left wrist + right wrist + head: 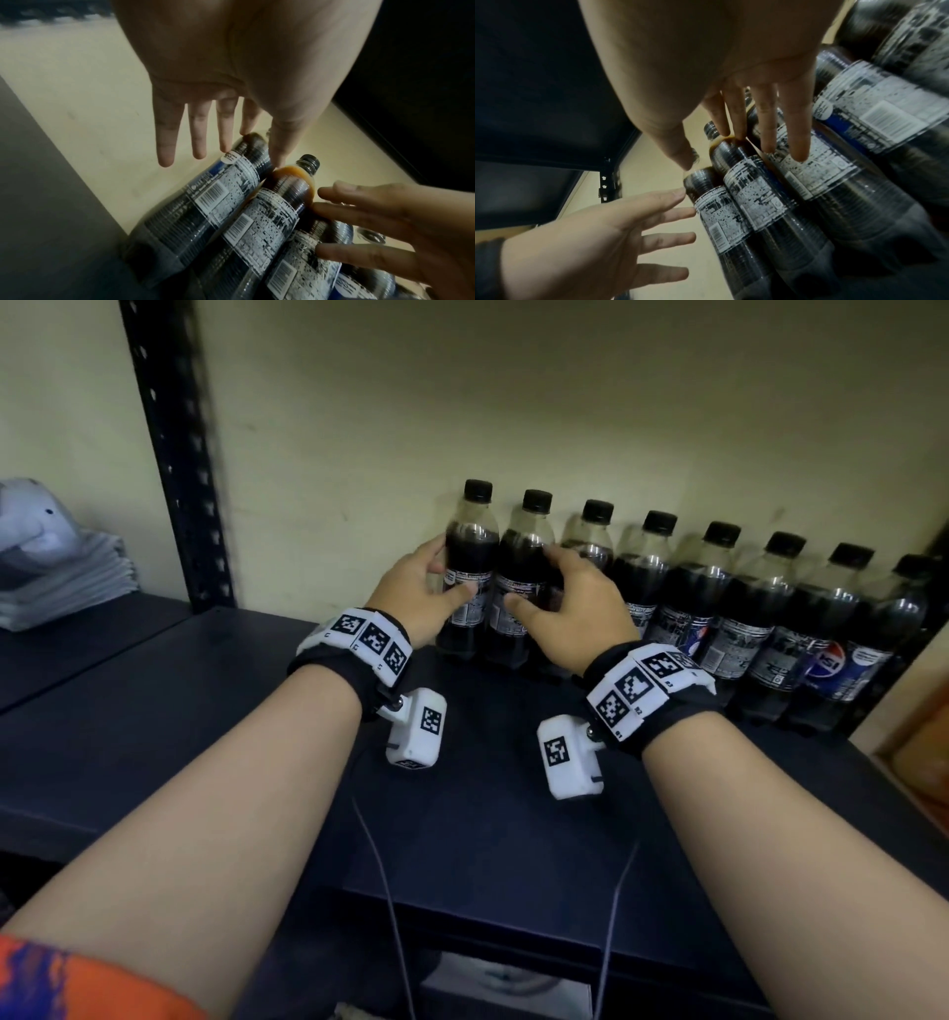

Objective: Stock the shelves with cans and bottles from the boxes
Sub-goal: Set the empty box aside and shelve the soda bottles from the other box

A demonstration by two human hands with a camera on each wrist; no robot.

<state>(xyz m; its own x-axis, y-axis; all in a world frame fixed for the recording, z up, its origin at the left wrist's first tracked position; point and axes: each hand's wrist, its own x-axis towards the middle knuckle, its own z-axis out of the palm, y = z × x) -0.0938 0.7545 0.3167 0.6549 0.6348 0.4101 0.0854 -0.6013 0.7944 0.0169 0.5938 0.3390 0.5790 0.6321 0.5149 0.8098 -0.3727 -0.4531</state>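
Several dark cola bottles (719, 588) with black caps stand in a row against the wall on a dark shelf (462, 814). My left hand (439, 572) touches the leftmost bottle (470, 541), thumb on the label front and fingers at its left side. In the left wrist view its fingers (197, 132) are straight and spread, with only the inner ones at the bottle (205, 203). My right hand (536, 580) rests on the second bottle (524, 557). Its fingers (795, 125) lie straight across the neighbouring bottles.
A black perforated upright (174, 454) stands left of the bottles. Beyond it, folded grey cloth and a cap (56, 567) lie on the neighbouring shelf. A cardboard box (914, 752) shows at the right edge. The shelf front lies bare under my forearms.
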